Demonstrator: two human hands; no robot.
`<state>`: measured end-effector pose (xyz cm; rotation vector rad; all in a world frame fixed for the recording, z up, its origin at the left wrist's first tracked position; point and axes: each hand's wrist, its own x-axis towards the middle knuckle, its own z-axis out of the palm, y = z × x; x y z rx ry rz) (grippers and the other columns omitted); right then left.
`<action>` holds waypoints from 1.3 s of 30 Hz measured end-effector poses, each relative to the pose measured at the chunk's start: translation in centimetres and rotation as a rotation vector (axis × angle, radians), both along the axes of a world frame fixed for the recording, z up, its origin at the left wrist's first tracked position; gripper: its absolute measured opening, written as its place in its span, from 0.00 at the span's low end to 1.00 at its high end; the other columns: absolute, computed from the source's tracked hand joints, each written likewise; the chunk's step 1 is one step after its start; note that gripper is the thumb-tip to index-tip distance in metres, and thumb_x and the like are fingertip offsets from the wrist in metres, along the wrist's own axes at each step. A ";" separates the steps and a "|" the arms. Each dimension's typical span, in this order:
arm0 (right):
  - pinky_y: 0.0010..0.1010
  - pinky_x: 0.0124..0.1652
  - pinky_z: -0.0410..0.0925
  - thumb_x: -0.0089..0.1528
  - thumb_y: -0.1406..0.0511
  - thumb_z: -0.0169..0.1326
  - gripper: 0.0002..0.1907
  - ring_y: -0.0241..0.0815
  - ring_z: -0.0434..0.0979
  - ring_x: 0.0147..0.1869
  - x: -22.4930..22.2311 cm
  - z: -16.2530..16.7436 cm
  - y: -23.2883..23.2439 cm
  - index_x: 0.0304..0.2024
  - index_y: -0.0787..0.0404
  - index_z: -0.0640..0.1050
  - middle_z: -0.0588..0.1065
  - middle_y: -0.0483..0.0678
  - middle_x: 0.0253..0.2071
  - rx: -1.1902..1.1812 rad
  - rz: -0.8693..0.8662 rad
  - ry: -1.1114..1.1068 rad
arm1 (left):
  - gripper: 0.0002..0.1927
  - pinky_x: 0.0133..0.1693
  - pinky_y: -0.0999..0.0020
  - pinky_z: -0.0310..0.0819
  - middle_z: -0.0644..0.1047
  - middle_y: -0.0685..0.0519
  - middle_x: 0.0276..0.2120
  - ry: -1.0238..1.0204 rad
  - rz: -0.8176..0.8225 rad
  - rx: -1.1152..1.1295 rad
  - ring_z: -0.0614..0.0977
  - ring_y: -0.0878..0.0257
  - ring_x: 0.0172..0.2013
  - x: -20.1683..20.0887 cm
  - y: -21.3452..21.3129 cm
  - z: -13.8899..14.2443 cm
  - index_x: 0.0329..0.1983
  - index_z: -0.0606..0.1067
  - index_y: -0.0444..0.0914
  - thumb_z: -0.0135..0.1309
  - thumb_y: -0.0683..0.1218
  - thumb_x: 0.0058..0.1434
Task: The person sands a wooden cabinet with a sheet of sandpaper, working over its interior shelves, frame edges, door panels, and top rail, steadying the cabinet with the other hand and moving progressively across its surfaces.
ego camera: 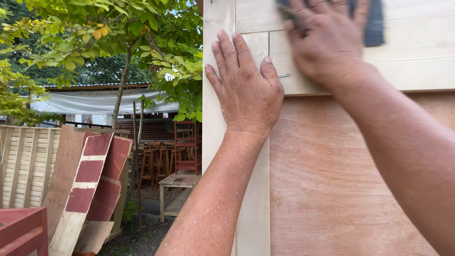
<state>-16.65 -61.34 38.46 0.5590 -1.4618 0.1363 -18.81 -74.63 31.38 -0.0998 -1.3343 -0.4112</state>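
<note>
The left hand point(246, 90) lies flat, fingers together and extended, palm pressed against the pale upright frame board point(251, 208) of a standing wooden panel; it grips nothing, and the flat press looks meant to steady the panel against the push of the other hand. The right hand point(327, 42) is higher, at the top edge of the view, its fingers spread and pressed down on a dark sheet of sandpaper point(376, 26) that it holds flat against the pale horizontal rail point(417, 61); spread fingers would spread the pressure over the sheet. The sandpaper is dark grey-blue, thin, and mostly covered by the hand, with a strip showing to its right. The rail and upright are light, bare wood with faint grain, and a small metal staple point(284, 75) sits near their joint. Below the rail is a reddish-brown plywood face point(332, 189), rougher and darker. Off to the left, well apart, red-and-cream boards point(90, 180) lean beneath a leafy tree point(123, 38).
</note>
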 end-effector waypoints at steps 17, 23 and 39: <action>0.44 0.63 0.65 0.78 0.56 0.30 0.24 0.55 0.69 0.66 -6.0 1.1 15.0 0.68 0.62 0.65 0.70 0.64 0.63 -0.239 0.357 0.215 | 0.37 0.67 0.30 0.38 0.50 0.35 0.73 0.030 0.010 -0.037 0.48 0.42 0.74 1.1 -2.0 7.1 0.73 0.55 0.35 0.46 0.55 0.63; 0.59 0.75 0.33 0.78 0.57 0.41 0.22 0.61 0.45 0.83 -4.3 6.7 6.8 0.72 0.52 0.70 0.61 0.60 0.77 -0.158 -0.003 0.296 | 0.32 0.72 0.33 0.38 0.54 0.37 0.75 0.219 -0.155 -0.024 0.52 0.43 0.76 0.3 -2.3 6.5 0.73 0.59 0.35 0.44 0.54 0.69; 0.51 0.73 0.28 0.75 0.50 0.37 0.26 0.54 0.37 0.84 -3.0 6.3 -0.2 0.76 0.39 0.63 0.49 0.50 0.81 0.091 -0.040 0.213 | 0.28 0.75 0.28 0.34 0.55 0.43 0.80 0.472 -0.476 -0.032 0.52 0.47 0.81 -0.8 -3.3 8.2 0.78 0.57 0.41 0.35 0.55 0.78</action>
